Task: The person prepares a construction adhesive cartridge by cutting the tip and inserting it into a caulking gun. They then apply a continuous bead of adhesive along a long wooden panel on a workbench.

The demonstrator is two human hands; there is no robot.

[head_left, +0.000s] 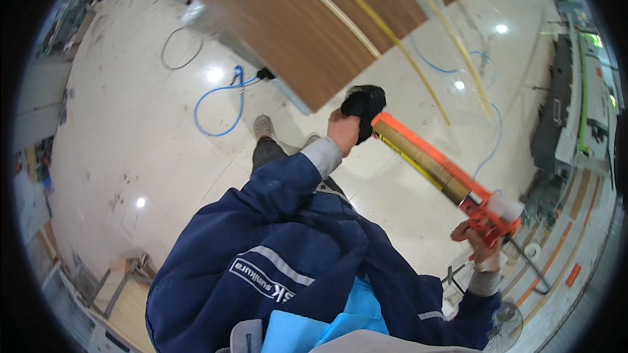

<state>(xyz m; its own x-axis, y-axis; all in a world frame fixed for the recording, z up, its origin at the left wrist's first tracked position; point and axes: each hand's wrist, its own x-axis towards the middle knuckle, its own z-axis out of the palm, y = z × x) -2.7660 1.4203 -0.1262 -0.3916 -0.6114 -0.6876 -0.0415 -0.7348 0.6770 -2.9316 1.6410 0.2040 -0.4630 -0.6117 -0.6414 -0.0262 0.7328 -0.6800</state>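
Observation:
An orange caulking gun [451, 173] with a gold and yellow cartridge [418, 157] in it slants across the space to my right. My right hand [481, 245] is closed round its handle end, at the lower right. Up at the nozzle end, my left hand [343, 132] grips a black cloth [364, 108], bunched against the front of the gun. The cloth hides the nozzle. Just beyond my left hand is the near corner of a brown wood-grain board [275, 46].
Cream and yellow strips [392, 36] lie across the board and stick out past its right edge. A blue air hose [219, 132] loops on the pale tiled floor [163, 189]. Machinery [562, 104] stands along the right, and a fan [507, 323] is at the lower right.

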